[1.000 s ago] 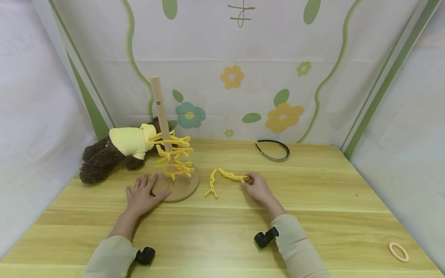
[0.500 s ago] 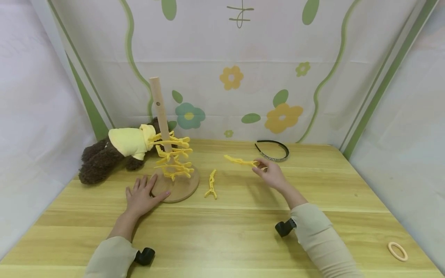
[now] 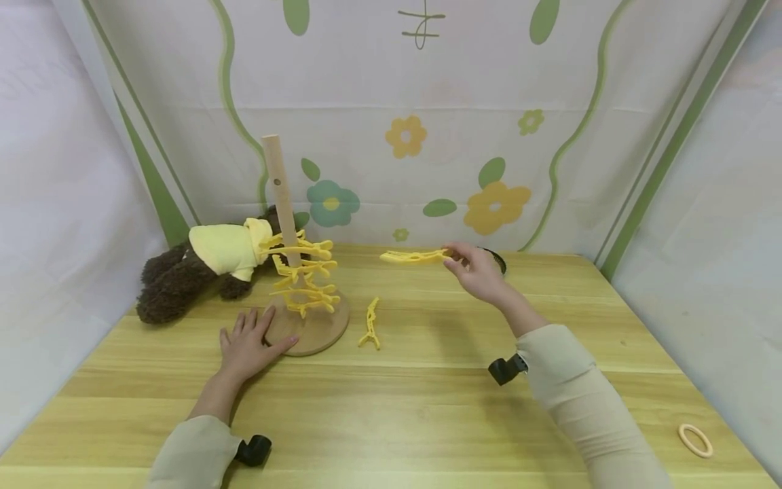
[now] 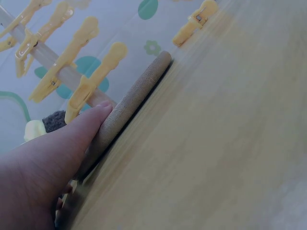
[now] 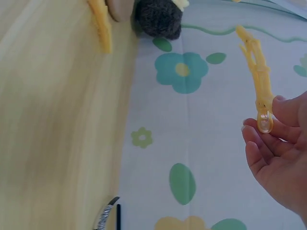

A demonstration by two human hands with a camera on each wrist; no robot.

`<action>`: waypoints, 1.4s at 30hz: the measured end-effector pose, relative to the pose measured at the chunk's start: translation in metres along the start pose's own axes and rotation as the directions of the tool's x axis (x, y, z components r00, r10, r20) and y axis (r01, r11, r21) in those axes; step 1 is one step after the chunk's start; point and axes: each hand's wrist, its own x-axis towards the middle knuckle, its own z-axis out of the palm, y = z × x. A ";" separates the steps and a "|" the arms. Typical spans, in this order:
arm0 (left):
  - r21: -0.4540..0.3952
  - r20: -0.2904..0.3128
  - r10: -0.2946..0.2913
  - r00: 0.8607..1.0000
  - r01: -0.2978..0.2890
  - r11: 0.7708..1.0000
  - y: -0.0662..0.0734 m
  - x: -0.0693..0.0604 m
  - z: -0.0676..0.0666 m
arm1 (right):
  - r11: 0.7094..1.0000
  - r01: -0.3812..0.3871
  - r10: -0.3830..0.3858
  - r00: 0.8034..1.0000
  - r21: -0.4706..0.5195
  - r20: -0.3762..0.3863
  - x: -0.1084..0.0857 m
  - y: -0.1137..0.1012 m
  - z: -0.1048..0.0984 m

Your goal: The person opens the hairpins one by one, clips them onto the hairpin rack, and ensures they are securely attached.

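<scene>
My right hand [image 3: 479, 275] pinches a yellow hair clip [image 3: 412, 257] by its end, thumb against fingers, above the back of the table. In the right wrist view the same clip [image 5: 259, 72] points away from the fingertips, its jaws looking nearly closed. My left hand [image 3: 244, 348] lies with spread fingers at the round base [image 3: 324, 336] of a wooden stand; its thumb rests on the rim. Several yellow hair clips [image 3: 308, 292] are clamped around the stand's upright post [image 3: 279, 197]. Another yellow hair clip [image 3: 370, 326] lies on the table right of the base.
A brown plush toy [image 3: 168, 278] in a yellow top lies behind the stand at left. At the back, a dark headband [image 3: 499, 261] is partly hidden by my right hand. A pale ring [image 3: 695, 441] lies near the right edge. A printed cloth stands behind.
My right hand has lifted one of the two loose hair clips off the table, moving right at first, then higher and farther back. The left hand has stayed at the base.
</scene>
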 end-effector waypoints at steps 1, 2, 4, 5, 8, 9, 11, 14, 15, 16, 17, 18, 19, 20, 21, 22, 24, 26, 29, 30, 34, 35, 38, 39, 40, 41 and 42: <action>0.000 0.001 -0.001 1.000 0.001 1.000 0.000 0.000 0.000 | 1.000 0.008 -0.008 1.000 -0.012 -0.014 0.003 -0.003 -0.001; 0.001 0.001 -0.001 1.000 0.001 1.000 0.000 0.000 0.000 | 1.000 0.012 -0.012 0.999 -0.016 -0.030 0.006 -0.005 -0.002; 0.003 0.001 -0.001 1.000 0.001 1.000 -0.001 0.001 0.000 | 1.000 0.018 -0.018 0.998 -0.001 -0.052 0.012 -0.010 -0.004; 0.005 0.001 -0.001 1.000 0.001 1.000 -0.001 0.001 0.000 | 1.000 0.019 -0.018 0.998 0.009 -0.062 0.014 -0.013 -0.005; 0.008 0.000 0.000 1.000 0.000 1.000 -0.002 0.001 0.000 | 0.999 0.008 -0.004 0.997 0.042 -0.081 0.022 -0.021 -0.005; 0.007 0.000 -0.001 1.000 0.001 1.000 -0.002 0.001 0.000 | 0.999 0.003 0.001 0.996 0.049 -0.087 0.025 -0.025 -0.005; 0.006 0.003 -0.002 1.000 0.002 1.000 -0.002 0.002 0.000 | 0.998 -0.009 0.015 0.995 0.060 -0.102 0.030 -0.031 -0.003; 0.000 0.009 -0.008 1.000 0.008 1.000 -0.001 0.002 -0.001 | 0.997 -0.009 0.018 0.992 0.071 -0.129 0.037 -0.040 0.003; -0.001 0.012 -0.011 1.000 0.011 1.000 -0.001 0.002 -0.001 | 0.997 -0.005 0.016 0.990 0.078 -0.139 0.040 -0.044 0.006; -0.003 0.014 -0.013 1.000 0.013 1.000 0.000 0.002 -0.001 | 0.996 -0.003 0.016 0.989 0.092 -0.147 0.042 -0.047 0.008; -0.004 0.015 -0.016 1.000 0.016 1.000 0.000 0.002 -0.001 | 0.994 0.002 0.015 0.988 0.106 -0.153 0.044 -0.051 0.011; -0.005 0.016 -0.016 1.000 0.016 1.000 0.000 0.002 -0.001 | 0.993 0.004 0.015 0.987 0.122 -0.158 0.046 -0.056 0.014; -0.006 0.018 -0.017 1.000 0.017 1.000 0.000 0.002 -0.001 | 0.991 0.006 0.016 0.987 0.136 -0.162 0.049 -0.060 0.016; -0.005 0.017 -0.016 1.000 0.016 1.000 0.000 0.001 -0.001 | 0.989 0.007 0.018 0.986 0.147 -0.165 0.051 -0.065 0.019; -0.005 0.017 -0.016 1.000 0.016 1.000 0.000 0.001 -0.001 | 0.987 0.002 0.024 0.986 0.161 -0.163 0.054 -0.069 0.022; -0.004 0.016 -0.015 1.000 0.015 1.000 0.000 0.001 -0.001 | 0.984 0.000 0.029 0.987 0.178 -0.160 0.057 -0.074 0.024; 0.000 0.014 -0.013 1.000 0.013 1.000 -0.001 0.001 -0.001 | 0.979 -0.003 0.034 0.988 0.203 -0.149 0.063 -0.082 0.031; 0.004 0.014 -0.013 1.000 0.012 1.000 -0.001 0.001 -0.001 | 0.974 0.001 0.032 0.989 0.225 -0.142 0.070 -0.090 0.038; 0.003 0.018 -0.011 1.000 0.011 1.000 0.000 0.001 -0.001 | 0.967 0.007 0.028 0.991 0.253 -0.135 0.078 -0.099 0.050; 0.001 0.019 -0.010 1.000 0.010 1.000 0.000 0.001 -0.001 | 0.967 0.012 0.024 0.990 0.253 -0.136 0.081 -0.102 0.054; -0.010 0.022 -0.011 1.000 0.011 1.000 0.002 0.000 -0.001 | 0.968 0.016 0.016 0.992 0.249 -0.127 0.088 -0.111 0.068; -0.011 0.022 -0.011 1.000 0.011 1.000 0.003 0.000 -0.001 | 0.969 0.015 0.016 0.993 0.247 -0.120 0.090 -0.113 0.070; -0.010 0.021 -0.010 1.000 0.010 1.000 0.003 0.000 -0.001 | 0.971 0.000 0.026 0.994 0.240 -0.105 0.094 -0.119 0.078; -0.008 0.021 -0.009 1.000 0.010 1.000 0.003 0.000 -0.001 | 0.971 -0.005 0.030 0.994 0.238 -0.101 0.095 -0.120 0.080; -0.007 0.020 -0.009 1.000 0.009 1.000 0.003 0.000 -0.001 | 0.971 -0.012 0.036 0.995 0.237 -0.096 0.096 -0.122 0.082; -0.006 0.020 -0.008 1.000 0.008 1.000 0.003 0.000 -0.001 | 0.972 -0.017 0.041 0.995 0.234 -0.095 0.098 -0.124 0.084; -0.006 0.018 -0.008 1.000 0.008 1.000 0.003 0.000 -0.001 | 0.973 -0.022 0.045 0.995 0.230 -0.094 0.099 -0.125 0.085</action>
